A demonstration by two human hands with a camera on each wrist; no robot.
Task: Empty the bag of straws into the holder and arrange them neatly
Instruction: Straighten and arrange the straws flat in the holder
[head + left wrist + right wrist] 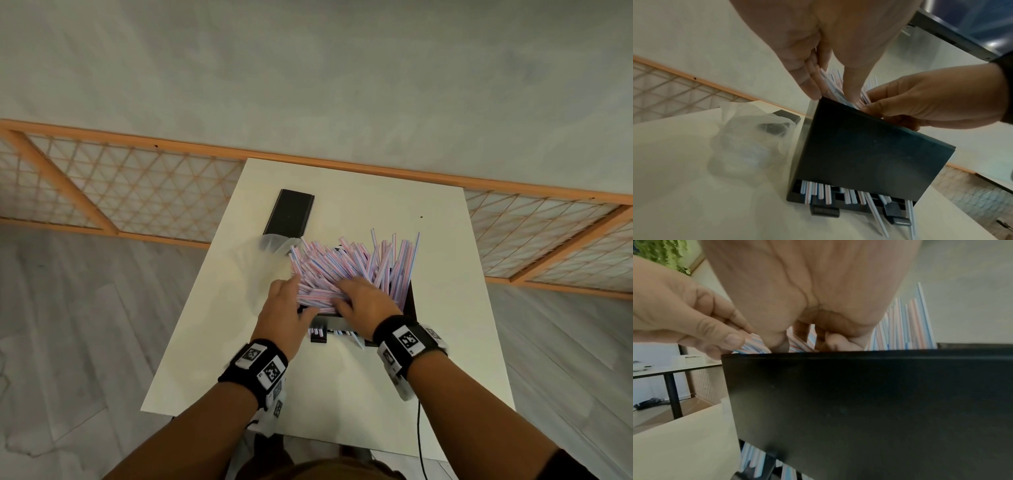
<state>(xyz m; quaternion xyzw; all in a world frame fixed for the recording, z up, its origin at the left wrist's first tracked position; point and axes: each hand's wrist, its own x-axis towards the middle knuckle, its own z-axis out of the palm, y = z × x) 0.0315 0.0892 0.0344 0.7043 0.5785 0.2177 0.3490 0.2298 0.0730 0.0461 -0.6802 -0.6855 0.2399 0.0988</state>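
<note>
A black straw holder [410, 301] stands mid-table, heaped with pink, blue and white striped straws [342, 263] that fan out over its top. At the pile's left end, my left hand [291, 298] pinches a bunch of straws between thumb and fingers [807, 78]. My right hand [356, 294] lies palm-down on the pile's near side, its fingers [835, 339] curled in among the straws behind the holder's front wall [859, 402]. A few straws [818, 191] poke out of the slot at the holder's base. The empty clear bag [270, 241] lies crumpled left of the holder.
The holder's black lid [290, 212] lies flat at the table's back left, behind the bag. The white table [342, 394] has bare surface in front of and to the right of the holder. An orange lattice rail [137, 192] runs behind the table.
</note>
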